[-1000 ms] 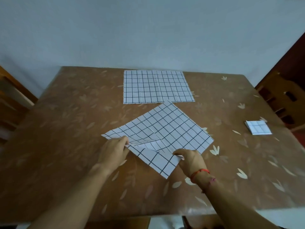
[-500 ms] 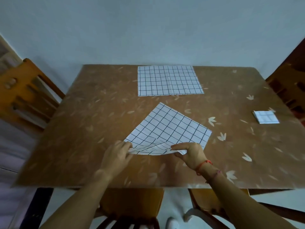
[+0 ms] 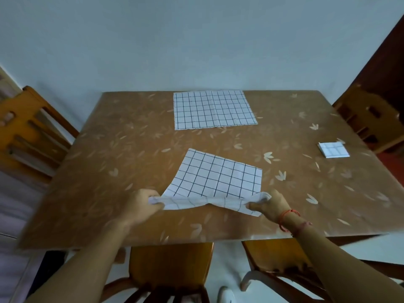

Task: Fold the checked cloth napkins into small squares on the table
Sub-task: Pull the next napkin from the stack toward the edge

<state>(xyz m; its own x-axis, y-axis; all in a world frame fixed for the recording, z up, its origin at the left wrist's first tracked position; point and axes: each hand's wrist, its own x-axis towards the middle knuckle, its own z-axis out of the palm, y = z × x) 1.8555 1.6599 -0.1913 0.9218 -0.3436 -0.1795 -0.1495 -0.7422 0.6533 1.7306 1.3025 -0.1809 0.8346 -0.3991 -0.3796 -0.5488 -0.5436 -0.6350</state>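
A white checked napkin (image 3: 215, 178) lies near the front middle of the brown table (image 3: 113, 167), its near edge lifted off the surface. My left hand (image 3: 141, 204) pinches its near left corner. My right hand (image 3: 272, 204) pinches its near right corner, a red thread around the wrist. The cloth sags between the two hands. A second checked napkin (image 3: 213, 109) lies flat and unfolded at the table's far edge. A napkin folded into a small square (image 3: 333, 150) sits at the right side of the table.
Wooden chairs stand at the left (image 3: 28, 132), at the right (image 3: 369, 121) and under the near edge (image 3: 170, 265). A pale wall runs behind the table. The tabletop carries a leaf pattern.
Both hands have moved apart and pulled the napkin's near edge toward me and up, so the cloth now hangs straighter between them. The view has tilted down and back.
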